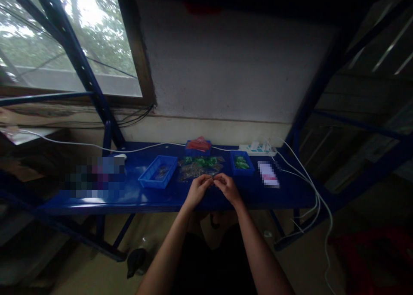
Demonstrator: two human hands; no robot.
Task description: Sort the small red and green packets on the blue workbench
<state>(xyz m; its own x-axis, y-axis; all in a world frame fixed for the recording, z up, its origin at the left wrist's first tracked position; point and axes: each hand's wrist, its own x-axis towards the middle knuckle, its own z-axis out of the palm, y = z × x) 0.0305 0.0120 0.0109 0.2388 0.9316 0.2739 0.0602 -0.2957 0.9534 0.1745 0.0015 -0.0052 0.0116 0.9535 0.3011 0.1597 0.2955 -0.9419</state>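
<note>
My left hand (198,188) and my right hand (228,189) meet at the fingertips over the front part of the blue table. Both are closed in a pinch on something too small and dark to make out. Just beyond them lies a spread of clear plastic packets (193,169) with small brownish contents, and green pieces (201,161) along its far side. Left of my hands is a blue tray (150,179) with a few small items in it. To the right, another blue tray (247,171) holds green packets (240,162).
At the back of the table (206,203), a small blue tray holds reddish packets (198,144). A white power strip (258,150) with white cables lies at the back right. A blurred-out phone-like item (268,174) is at right. Blue rack posts (294,142) flank the table.
</note>
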